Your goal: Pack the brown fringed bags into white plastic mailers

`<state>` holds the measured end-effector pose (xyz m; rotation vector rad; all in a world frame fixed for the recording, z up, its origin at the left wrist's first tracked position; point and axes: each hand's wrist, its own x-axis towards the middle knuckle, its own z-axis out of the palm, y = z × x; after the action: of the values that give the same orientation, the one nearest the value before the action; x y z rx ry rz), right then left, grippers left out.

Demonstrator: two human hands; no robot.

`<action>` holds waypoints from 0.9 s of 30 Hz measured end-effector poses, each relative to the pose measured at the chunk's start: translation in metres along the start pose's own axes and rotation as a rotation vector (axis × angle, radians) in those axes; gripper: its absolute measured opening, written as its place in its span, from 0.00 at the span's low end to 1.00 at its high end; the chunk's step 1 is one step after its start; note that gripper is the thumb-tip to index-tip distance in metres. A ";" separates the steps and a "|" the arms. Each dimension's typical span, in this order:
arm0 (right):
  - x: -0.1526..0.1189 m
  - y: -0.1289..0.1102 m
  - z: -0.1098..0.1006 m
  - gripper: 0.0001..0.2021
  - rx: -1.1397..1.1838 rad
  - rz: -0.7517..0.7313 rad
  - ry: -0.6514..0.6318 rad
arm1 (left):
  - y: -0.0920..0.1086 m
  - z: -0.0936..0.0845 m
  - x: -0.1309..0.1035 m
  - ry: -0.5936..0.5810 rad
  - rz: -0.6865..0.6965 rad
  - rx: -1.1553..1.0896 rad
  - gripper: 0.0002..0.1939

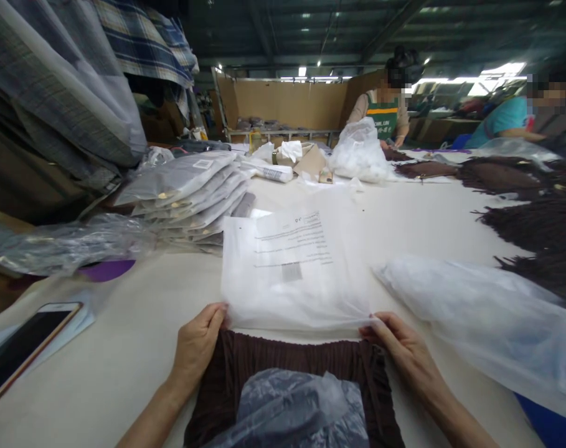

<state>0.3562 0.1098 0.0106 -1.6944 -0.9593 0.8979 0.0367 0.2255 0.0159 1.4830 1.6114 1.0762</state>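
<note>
A translucent white plastic bag (264, 292) with printed text lies on the table in front of me. My left hand (201, 333) pinches its near left corner, while the near right corner is between the thumb and fingers of my right hand (401, 339). Just below the bag's near edge is a dark brown gathered garment (292, 351), its top edge running between my two hands. Across that garment rests a crumpled clear plastic sheet (306, 404).
Left of the bag is a stack of packed bags (193, 186); a phone (25, 348) lies nearer me. On the right are a large plastic bag (479, 317) and dark brown fringed items (539, 224). Two people work beyond the table, one in a green apron (383, 118).
</note>
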 end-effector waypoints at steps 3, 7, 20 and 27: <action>-0.013 -0.002 0.001 0.19 -0.304 -0.079 0.059 | -0.006 -0.003 -0.009 0.038 0.029 0.200 0.19; -0.030 -0.004 0.003 0.21 -0.413 -0.025 0.092 | -0.008 -0.007 -0.021 0.076 -0.069 0.348 0.21; -0.066 0.001 -0.005 0.19 -0.259 0.177 0.016 | 0.007 -0.028 -0.073 0.048 -0.452 0.396 0.23; -0.102 0.001 -0.009 0.17 -0.100 0.354 0.001 | -0.021 -0.050 -0.119 0.229 -0.465 0.511 0.21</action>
<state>0.3211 0.0143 0.0259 -1.9883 -0.7242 1.0921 -0.0037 0.1012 0.0121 1.2050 2.3758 0.6085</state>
